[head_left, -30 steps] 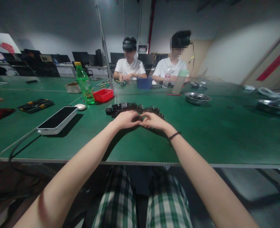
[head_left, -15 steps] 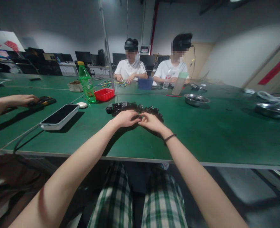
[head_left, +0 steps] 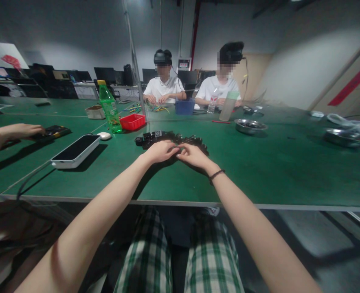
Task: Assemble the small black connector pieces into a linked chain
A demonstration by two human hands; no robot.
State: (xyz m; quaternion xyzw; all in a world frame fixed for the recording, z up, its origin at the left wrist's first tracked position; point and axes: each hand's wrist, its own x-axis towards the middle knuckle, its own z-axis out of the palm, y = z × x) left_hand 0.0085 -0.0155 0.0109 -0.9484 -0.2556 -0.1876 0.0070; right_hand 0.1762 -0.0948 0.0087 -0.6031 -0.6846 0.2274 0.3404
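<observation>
A row of black block-like parts point(head_left: 149, 138) lies across the green table in front of me, its middle partly covered by my hands. My left hand point(head_left: 162, 151) reaches in from the left, fingers bent and closed at the near side of the row. Against its fingertips, my right hand point(head_left: 194, 155), with a dark band on the wrist, pinches with thumb and forefinger. Both sets of fingertips meet on a small black part, mostly hidden by the fingers. More black pieces point(head_left: 198, 141) show just behind the right hand.
To the left are a white-rimmed device point(head_left: 76, 152) with a cable, a white mouse point(head_left: 104, 136), a green bottle point(head_left: 109, 108) and a red tray point(head_left: 133, 122). Metal bowls point(head_left: 251, 127) stand to the right. A co-worker's hand point(head_left: 24, 130) is at far left; two people sit opposite.
The view has shifted slightly. My fingertips have drawn closer together, and the small black part between them shows less than before.
</observation>
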